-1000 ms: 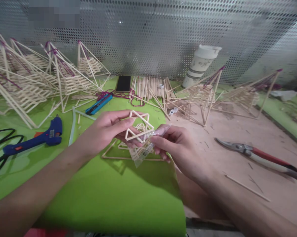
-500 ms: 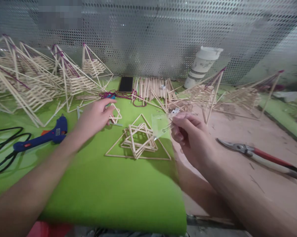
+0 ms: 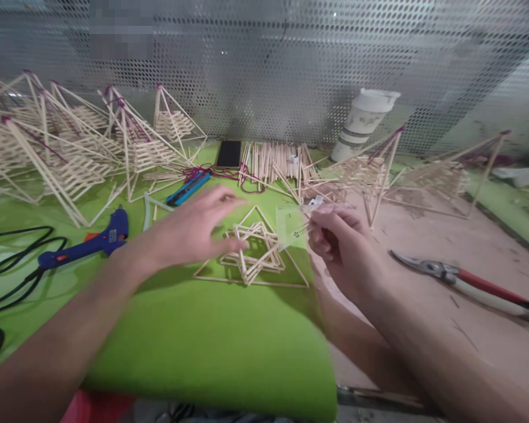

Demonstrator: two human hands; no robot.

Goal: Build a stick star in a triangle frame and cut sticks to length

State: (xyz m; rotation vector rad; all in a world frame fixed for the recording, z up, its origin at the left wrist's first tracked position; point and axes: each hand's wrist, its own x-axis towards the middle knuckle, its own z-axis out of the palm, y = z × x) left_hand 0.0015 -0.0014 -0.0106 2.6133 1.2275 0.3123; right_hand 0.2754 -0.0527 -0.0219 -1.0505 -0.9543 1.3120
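Observation:
My left hand (image 3: 198, 226), slightly blurred, reaches in from the left with thumb and fingers apart. Nothing shows between them. Its thumb overlaps the left side of a stack of star-shaped wooden stick frames (image 3: 250, 270), which lies inside a larger stick triangle (image 3: 286, 285) on the green mat. I cannot tell whether the thumb touches the stack. My right hand (image 3: 346, 249) is closed in a pinch at the right of the triangle. It grips a small clear plastic bag (image 3: 287, 226) with a dark printed mark; a few thin slivers show by the fingertips.
A blue glue gun (image 3: 92, 244) and a blue cutter knife (image 3: 189, 187) lie left. Stick pyramids (image 3: 74, 170) crowd the back left. Behind are a phone (image 3: 229, 154), loose sticks (image 3: 277, 161) and a paper cup (image 3: 365, 123). Pruning shears (image 3: 467, 282) lie right.
My left hand has moved right from near the cutter knife to the stick stack, and its fingers have spread. The small star it held is out of sight. My right hand stays put.

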